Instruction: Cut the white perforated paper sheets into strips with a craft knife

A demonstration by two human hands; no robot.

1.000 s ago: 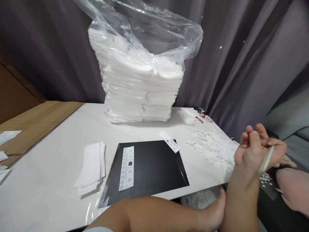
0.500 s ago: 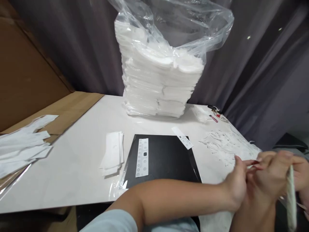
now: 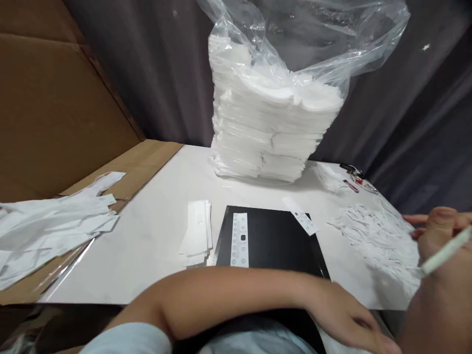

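Observation:
My left arm lies across the bottom of the view. My left hand (image 3: 350, 322) rests low at the front right edge of the white table (image 3: 147, 246), fingers loosely stretched with nothing in them. My right hand (image 3: 440, 246) is at the right edge, closed on a thin white stick (image 3: 446, 250), beside a heap of white paper shreds (image 3: 376, 236). On the black mat (image 3: 276, 243) lies a white strip with round dots (image 3: 239, 240); a second strip (image 3: 300, 222) lies across the mat's far right corner.
A clear plastic bag of stacked white pads (image 3: 273, 132) stands at the table's back. A small stack of white sheets (image 3: 197, 233) lies left of the mat. Cardboard (image 3: 55, 113) with loose white strips (image 3: 47, 226) is at the left. Small red items (image 3: 352, 186) sit far right.
The view has swung left. My hands, together at the right before, have parted: the left one sank to the table's front edge, the right one rose with the stick.

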